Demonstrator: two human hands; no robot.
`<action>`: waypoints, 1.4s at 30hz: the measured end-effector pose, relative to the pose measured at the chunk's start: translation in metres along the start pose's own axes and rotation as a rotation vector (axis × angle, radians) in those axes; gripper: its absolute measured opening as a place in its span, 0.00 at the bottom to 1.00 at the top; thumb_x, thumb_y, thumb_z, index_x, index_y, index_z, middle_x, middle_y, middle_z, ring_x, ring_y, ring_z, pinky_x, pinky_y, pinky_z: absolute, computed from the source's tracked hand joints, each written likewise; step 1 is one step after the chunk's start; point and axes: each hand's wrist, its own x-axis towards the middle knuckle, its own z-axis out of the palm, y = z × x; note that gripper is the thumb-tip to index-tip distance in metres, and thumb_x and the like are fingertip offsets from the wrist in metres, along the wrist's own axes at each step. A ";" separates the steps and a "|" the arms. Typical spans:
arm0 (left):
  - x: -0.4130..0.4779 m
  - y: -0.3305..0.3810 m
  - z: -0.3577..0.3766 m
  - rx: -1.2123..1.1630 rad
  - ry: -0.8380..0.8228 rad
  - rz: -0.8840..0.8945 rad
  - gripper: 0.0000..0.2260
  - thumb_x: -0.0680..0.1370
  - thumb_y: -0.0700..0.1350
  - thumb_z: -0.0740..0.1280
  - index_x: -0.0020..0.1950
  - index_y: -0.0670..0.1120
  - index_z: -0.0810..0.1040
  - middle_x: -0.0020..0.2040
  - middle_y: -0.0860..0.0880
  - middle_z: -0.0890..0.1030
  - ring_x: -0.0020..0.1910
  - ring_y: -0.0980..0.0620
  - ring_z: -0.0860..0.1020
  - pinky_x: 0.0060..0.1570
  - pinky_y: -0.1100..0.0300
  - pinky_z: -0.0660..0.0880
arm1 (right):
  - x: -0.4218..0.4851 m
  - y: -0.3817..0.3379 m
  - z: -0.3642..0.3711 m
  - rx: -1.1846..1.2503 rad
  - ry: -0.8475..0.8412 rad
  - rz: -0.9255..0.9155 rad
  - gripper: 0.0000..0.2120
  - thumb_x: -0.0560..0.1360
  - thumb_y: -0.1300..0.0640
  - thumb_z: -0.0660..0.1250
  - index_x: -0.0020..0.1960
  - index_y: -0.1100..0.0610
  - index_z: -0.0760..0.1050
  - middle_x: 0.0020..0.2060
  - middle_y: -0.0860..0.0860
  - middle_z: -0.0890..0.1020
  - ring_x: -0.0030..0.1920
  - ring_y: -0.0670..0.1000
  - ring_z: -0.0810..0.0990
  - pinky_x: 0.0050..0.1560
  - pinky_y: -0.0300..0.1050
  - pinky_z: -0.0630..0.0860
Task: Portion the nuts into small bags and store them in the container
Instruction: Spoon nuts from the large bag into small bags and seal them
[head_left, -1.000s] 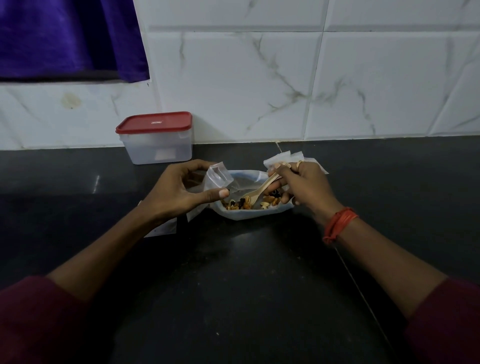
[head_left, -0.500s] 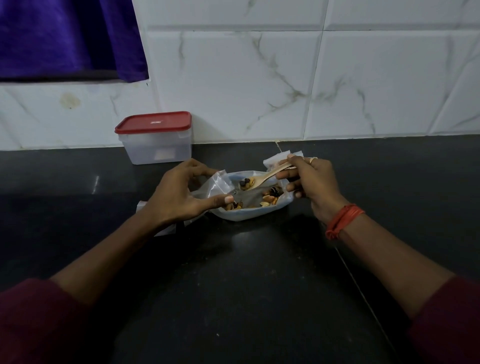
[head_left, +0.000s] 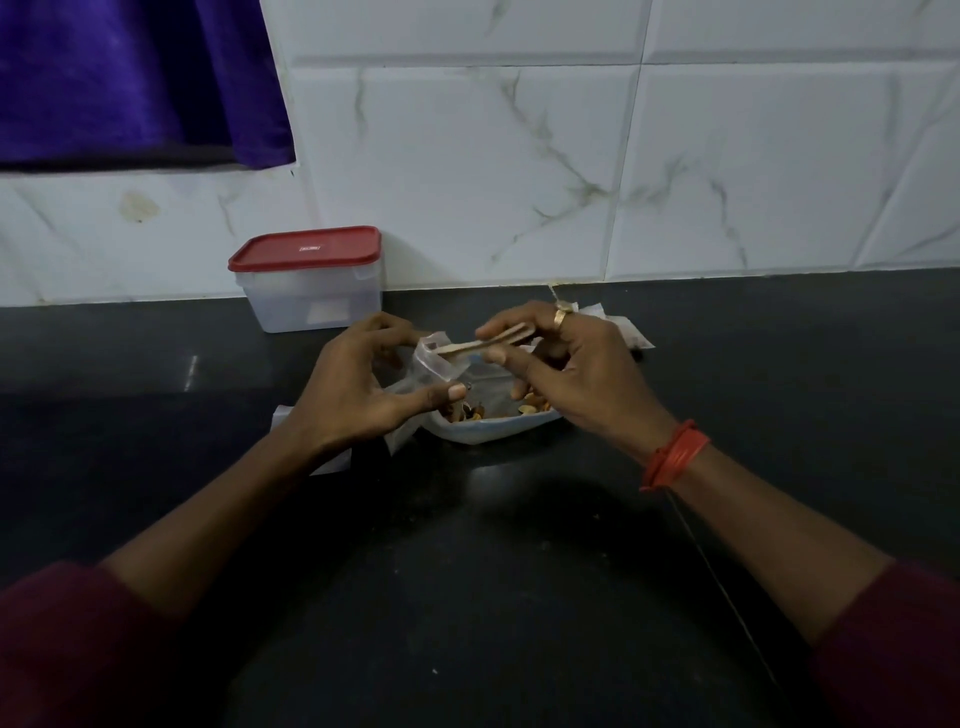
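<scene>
Early going, I judge: the left hand (head_left: 358, 395) pinches a small bag (head_left: 435, 359) open above the nuts (head_left: 530, 410) in their pouch (head_left: 488, 432) on the bench (head_left: 467, 597), the right hand (head_left: 576, 374) pinches a spoon (head_left: 483, 344) at its mouth, and the container (head_left: 311, 296) stands closed behind.

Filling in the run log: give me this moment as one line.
phase: portioning nuts | left hand: holds small bag open | right hand: holds wooden spoon at bag mouth | container: lid on

Container (head_left: 310, 299) sits back-left of nuts (head_left: 531, 411) — on counter (head_left: 519, 597).
</scene>
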 end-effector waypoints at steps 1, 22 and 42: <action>0.000 0.000 -0.001 -0.001 0.014 -0.006 0.28 0.66 0.66 0.73 0.57 0.48 0.83 0.53 0.53 0.79 0.49 0.56 0.78 0.44 0.58 0.79 | 0.000 -0.001 0.000 -0.046 -0.019 -0.057 0.07 0.78 0.59 0.71 0.56 0.54 0.82 0.44 0.38 0.84 0.33 0.48 0.84 0.34 0.44 0.82; 0.003 -0.014 -0.008 -0.063 -0.083 -0.079 0.34 0.64 0.66 0.75 0.66 0.50 0.79 0.56 0.54 0.83 0.52 0.57 0.82 0.50 0.54 0.82 | 0.004 0.020 -0.014 -0.479 0.261 0.067 0.16 0.78 0.47 0.62 0.47 0.58 0.82 0.35 0.48 0.84 0.33 0.46 0.82 0.38 0.49 0.80; 0.001 -0.008 -0.004 -0.163 -0.104 -0.136 0.40 0.61 0.74 0.72 0.65 0.52 0.78 0.57 0.54 0.83 0.54 0.58 0.82 0.53 0.56 0.82 | 0.007 0.007 -0.007 0.089 0.214 0.635 0.13 0.80 0.59 0.62 0.45 0.63 0.83 0.31 0.56 0.85 0.28 0.51 0.83 0.27 0.41 0.78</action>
